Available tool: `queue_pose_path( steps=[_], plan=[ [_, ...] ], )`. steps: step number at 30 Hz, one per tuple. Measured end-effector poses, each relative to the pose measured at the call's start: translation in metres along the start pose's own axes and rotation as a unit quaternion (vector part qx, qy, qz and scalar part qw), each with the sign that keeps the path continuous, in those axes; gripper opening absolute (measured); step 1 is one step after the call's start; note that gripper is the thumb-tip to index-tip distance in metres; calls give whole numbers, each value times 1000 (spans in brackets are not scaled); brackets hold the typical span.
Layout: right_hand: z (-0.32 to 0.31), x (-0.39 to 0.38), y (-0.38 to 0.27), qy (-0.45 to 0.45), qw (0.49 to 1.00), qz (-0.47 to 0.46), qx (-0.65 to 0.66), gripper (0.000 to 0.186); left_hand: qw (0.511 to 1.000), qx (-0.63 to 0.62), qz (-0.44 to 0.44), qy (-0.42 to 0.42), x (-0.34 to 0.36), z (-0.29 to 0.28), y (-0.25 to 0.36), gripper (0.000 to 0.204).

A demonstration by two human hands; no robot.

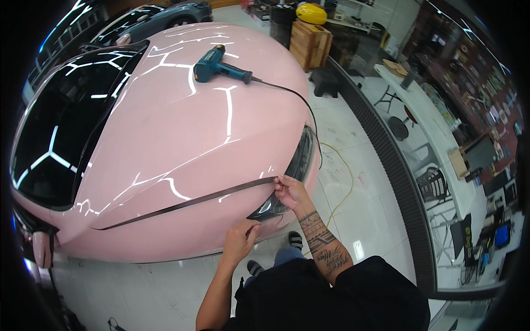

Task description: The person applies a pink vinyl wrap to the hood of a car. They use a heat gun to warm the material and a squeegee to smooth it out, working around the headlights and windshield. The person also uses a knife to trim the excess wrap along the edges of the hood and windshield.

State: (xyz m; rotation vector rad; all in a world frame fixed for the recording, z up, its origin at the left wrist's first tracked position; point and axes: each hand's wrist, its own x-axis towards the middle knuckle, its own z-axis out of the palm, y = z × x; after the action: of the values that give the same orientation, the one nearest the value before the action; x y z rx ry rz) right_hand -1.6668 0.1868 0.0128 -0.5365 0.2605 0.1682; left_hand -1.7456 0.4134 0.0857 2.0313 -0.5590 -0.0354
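My right hand (291,193) pinches the front end of a thin dark strip (193,201), which stretches diagonally back across the pink car's glossy body (165,132) toward the windshield side. That hand is over the dark headlight (302,148). My left hand (238,240) is lower and to the left, at the fender beside the headlight's lower end, with fingers curled; whether it holds anything is unclear. A teal heat gun (207,65) lies on the bonnet, its black cord running down over the car's front.
Wooden crates (309,44) with a yellow object (311,12) on top and a black step stool (323,83) stand beyond the car. A yellow cord (345,168) lies on the floor. Right are a ribbed dark barrier (375,138), chairs and a long counter (419,116). Another car (152,27) stands behind.
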Motion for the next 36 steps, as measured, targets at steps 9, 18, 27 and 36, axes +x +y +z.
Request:
queue_pose_path(
  steps=[9,18,27,36],
  plan=[
    [-6,5,10,-12,999,-38,4,8,980,149,127,36,35,-30,3,23],
    [-9,5,8,-39,996,-43,-65,9,862,495,107,17,182,-85,-5,70],
    [19,-7,7,110,989,-39,-92,8,861,500,89,0,181,-82,1,68],
    [36,-7,27,201,863,-227,-404,15,859,497,123,5,178,-79,-1,64]
  ],
)
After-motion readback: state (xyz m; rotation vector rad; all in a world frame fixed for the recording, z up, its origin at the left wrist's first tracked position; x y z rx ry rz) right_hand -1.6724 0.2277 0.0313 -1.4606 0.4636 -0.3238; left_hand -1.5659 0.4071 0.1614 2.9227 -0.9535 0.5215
